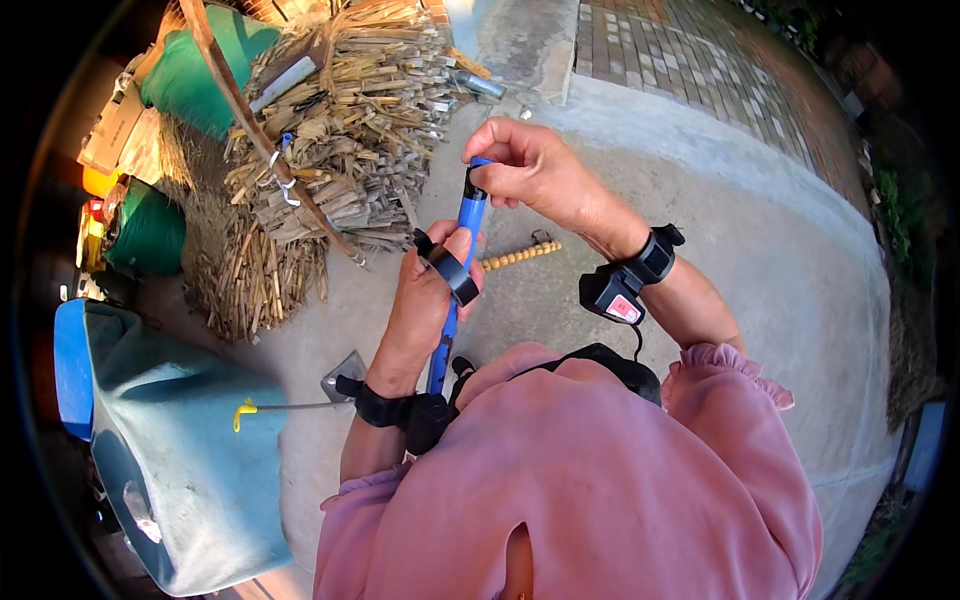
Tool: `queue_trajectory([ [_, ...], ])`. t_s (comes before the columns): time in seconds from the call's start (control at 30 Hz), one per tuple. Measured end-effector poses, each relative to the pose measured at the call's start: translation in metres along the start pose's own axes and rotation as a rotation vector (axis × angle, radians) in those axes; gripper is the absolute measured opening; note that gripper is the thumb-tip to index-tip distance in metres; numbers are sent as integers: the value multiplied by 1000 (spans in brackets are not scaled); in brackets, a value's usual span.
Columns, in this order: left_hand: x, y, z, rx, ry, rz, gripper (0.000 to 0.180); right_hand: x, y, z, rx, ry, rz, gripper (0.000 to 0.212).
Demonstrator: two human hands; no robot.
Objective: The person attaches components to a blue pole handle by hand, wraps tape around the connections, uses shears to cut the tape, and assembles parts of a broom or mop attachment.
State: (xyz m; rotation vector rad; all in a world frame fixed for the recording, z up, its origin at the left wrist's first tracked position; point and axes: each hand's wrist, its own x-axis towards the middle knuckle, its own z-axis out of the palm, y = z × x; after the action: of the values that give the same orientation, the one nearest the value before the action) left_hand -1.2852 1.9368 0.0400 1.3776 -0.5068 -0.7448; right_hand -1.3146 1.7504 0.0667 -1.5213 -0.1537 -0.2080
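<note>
Pink sleeves [600,480] fill the lower middle of the view, nearest the lens, and two forearms rise from them, each with a black wrist strap. Between the hands stands one blue stick [458,270], its long axis nearly upright, leaning slightly rightward at the top; the upper end has a black tip and points away from the body toward the straw pile [340,130], while the lower end runs down toward the pink sleeves. One left hand [425,300] is wrapped around the stick's middle, fingers closed on it, with a roll of black tape [450,268] against the thumb. One right hand [530,165] is just above it, fingertips pinched together on the black tip of the stick. Just right of the stick, on the concrete ground [720,230], lies one short beaded rod [520,255], pale yellow. Left of the stick, well apart, sits one grey sack [170,440] on a blue edge, with a thin wire tool with a yellow end [245,412] beside it. Two green sacks [190,70] lie left of the straw pile.
</note>
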Motion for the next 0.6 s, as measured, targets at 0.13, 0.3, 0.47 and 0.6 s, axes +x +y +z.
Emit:
queue_trajectory([
  [0.13,-4,9,4,141,124,75,26,-8,-12,0,133,-12,-54,20],
  [0.3,-1,14,6,134,119,118,27,-12,-10,-7,-83,128,-148,16],
  [0.47,8,6,10,230,171,161,25,-14,-7,10,-202,293,-220,8],
  [0.6,14,5,14,357,246,268,19,-12,-1,10,-428,417,-352,7],
])
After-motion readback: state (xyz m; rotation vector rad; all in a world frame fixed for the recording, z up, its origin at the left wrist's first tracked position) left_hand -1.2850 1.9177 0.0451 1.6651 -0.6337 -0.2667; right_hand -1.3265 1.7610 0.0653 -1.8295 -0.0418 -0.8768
